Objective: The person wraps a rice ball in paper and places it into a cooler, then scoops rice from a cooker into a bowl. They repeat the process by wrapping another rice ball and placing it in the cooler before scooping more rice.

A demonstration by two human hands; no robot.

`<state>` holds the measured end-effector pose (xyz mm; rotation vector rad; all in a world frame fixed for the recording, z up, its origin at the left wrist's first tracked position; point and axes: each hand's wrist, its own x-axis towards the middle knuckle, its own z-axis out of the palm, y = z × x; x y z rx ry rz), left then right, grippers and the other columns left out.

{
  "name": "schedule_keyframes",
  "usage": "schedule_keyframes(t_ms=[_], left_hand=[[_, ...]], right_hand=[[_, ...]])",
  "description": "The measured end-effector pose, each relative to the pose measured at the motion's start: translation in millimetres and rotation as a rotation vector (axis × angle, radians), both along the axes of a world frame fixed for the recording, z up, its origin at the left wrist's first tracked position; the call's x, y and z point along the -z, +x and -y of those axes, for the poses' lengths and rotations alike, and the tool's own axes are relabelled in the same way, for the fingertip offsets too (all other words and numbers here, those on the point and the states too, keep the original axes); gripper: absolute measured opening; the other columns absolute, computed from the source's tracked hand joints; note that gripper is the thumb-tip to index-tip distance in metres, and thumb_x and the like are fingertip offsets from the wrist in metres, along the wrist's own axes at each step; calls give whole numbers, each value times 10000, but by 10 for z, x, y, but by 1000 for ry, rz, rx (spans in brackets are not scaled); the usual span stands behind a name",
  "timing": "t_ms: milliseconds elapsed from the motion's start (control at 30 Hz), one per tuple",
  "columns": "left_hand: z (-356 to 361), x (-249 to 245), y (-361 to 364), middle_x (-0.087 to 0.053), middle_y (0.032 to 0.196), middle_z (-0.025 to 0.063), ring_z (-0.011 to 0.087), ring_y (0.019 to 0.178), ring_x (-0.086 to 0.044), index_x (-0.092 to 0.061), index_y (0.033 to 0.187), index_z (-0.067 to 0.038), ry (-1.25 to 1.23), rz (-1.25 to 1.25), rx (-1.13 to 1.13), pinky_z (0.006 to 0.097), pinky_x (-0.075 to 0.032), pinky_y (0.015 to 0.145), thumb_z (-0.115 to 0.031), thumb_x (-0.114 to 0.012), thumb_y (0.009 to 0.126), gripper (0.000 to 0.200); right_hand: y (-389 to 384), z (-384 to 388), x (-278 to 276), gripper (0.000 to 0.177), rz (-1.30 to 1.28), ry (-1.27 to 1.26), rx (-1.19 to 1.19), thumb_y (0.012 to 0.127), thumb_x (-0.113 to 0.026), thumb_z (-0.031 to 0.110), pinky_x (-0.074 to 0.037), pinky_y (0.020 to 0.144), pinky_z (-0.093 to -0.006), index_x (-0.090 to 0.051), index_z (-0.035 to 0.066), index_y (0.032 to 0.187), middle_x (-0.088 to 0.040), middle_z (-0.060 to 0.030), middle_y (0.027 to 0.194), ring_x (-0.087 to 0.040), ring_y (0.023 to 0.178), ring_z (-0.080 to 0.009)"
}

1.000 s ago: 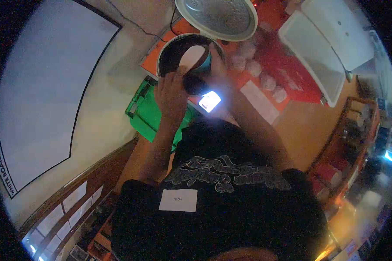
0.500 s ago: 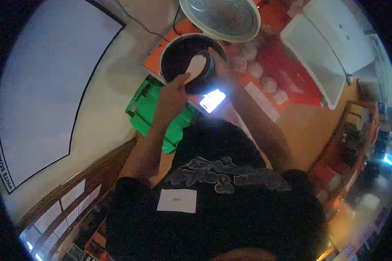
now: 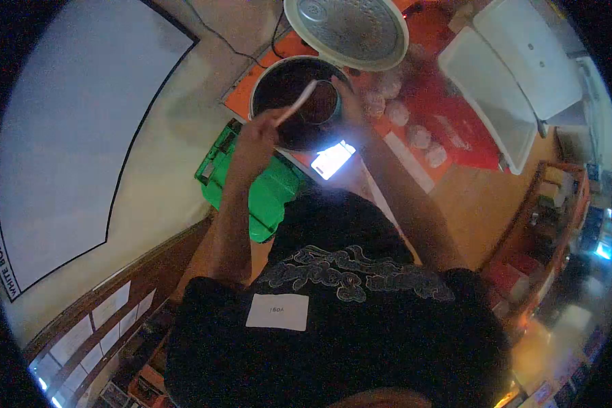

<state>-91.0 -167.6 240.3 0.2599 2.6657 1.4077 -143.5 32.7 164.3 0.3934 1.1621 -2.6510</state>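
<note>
My left hand (image 3: 257,136) is closed around the handle of a pale rice paddle (image 3: 298,103). The paddle is seen nearly edge-on, its blade raised over a round cup (image 3: 319,107). Around the right side of that cup, which has a teal wall, my right hand (image 3: 349,102) is wrapped; the cup is tilted toward me and its contents are too dark to make out. Both hands work at the mouth of a deep round pot (image 3: 260,88) with a dark inside. Its large lid (image 3: 353,30) stands open behind.
A glowing rectangular panel (image 3: 333,160) shines in front of the pot. Left of it lies a green plastic container (image 3: 265,204). Several clear round items (image 3: 398,114) line the red surface at right, beside a white bin (image 3: 486,88). A whiteboard (image 3: 81,129) hangs on the left wall.
The paddle has turned from face-on to nearly edge-on. My left hand has shifted left, away from the cup. The cup has tipped so its mouth shows more.
</note>
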Motion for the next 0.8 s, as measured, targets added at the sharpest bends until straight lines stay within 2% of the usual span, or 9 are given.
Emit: schedule_keyframes(t_ms=[67, 167, 267, 367, 433, 467, 533, 633, 800], left_hand=[[-63, -4, 1, -641, 1117, 199, 385, 1044, -612, -603, 1182, -84, 109, 172, -45, 445, -498, 868, -116, -446, 944, 287], [-225, 276, 135, -659, 1117, 169, 327, 1015, -641, -570, 1228, -69, -220, -118, 5, 396, -505, 879, -106, -412, 964, 309], [-63, 296, 21, -604, 774, 52, 174, 662, -577, -585, 1225, -70, -141, -254, 88, 309, -483, 614, -147, -440, 965, 308], [-36, -41, -28, -492, 705, -6, 99, 601, -452, -578, 1240, -64, 302, 368, -107, 275, -422, 556, -144, -441, 969, 313], [-28, 31, -18, -490, 708, -1, 109, 596, -454, -578, 1237, -62, 406, 349, -226, 287, -422, 552, -131, -465, 955, 311], [-45, 52, 1, -490, 708, -1, 109, 596, -454, -578, 1237, -62, 406, 348, -221, 287, -422, 552, -131, -465, 955, 311], [-132, 108, 83, -633, 952, 64, 161, 753, -580, -554, 1254, -71, 126, 148, -61, 300, -484, 696, -120, -446, 969, 309], [-413, 280, 224, -659, 1080, 130, 244, 909, -636, -561, 1250, -65, -112, -155, -35, 349, -499, 819, -126, -432, 977, 308], [-418, 351, 131, -641, 1128, 179, 375, 1034, -623, -572, 1227, -45, 32, -150, 48, 440, -496, 869, -45, -473, 900, 342]], right_hand=[[7, 21, -70, 383, -73, 19, 68, 940, -535, 398, -484, 874, -334, -617, 69, 1118, -662, -65, 1018, -625, 903, -195], [-17, 74, -2, 360, -7, 140, 52, 937, -547, 372, -522, 827, -352, -616, 69, 1119, -671, -70, 999, -648, 865, -207], [31, -20, 25, 365, 61, -15, -57, 930, -555, 369, -528, 843, -356, -612, 70, 1132, -664, -79, 1060, -647, 931, -220], [11, -142, 222, 377, 4, -249, -35, 906, -583, 379, -526, 847, -355, -614, 66, 1115, -652, -84, 1093, -639, 959, -227], [208, -194, -228, 357, -715, 1131, 164, 898, -587, 346, -530, 832, -364, -602, 59, 1110, -644, -93, 1099, -625, 1003, -223], [164, -180, -199, 357, -714, 1133, 169, 898, -587, 346, -530, 832, -364, -602, 59, 1110, -644, -93, 1099, -625, 1003, -223], [61, -109, -119, 355, -151, -455, 12, 877, -603, 311, -511, 879, -364, -585, 56, 1124, -635, -90, 1091, -610, 1025, -215], [219, -20, -164, 341, -380, 163, 237, 893, -572, 286, -474, 951, -354, -572, 59, 1147, -619, -91, 1109, -592, 1052, -210], [-64, -197, 724, 305, -366, 387, 172, 939, -497, 275, -472, 923, -341, -575, 60, 1142, -616, -79, 1112, -593, 1021, -203]])
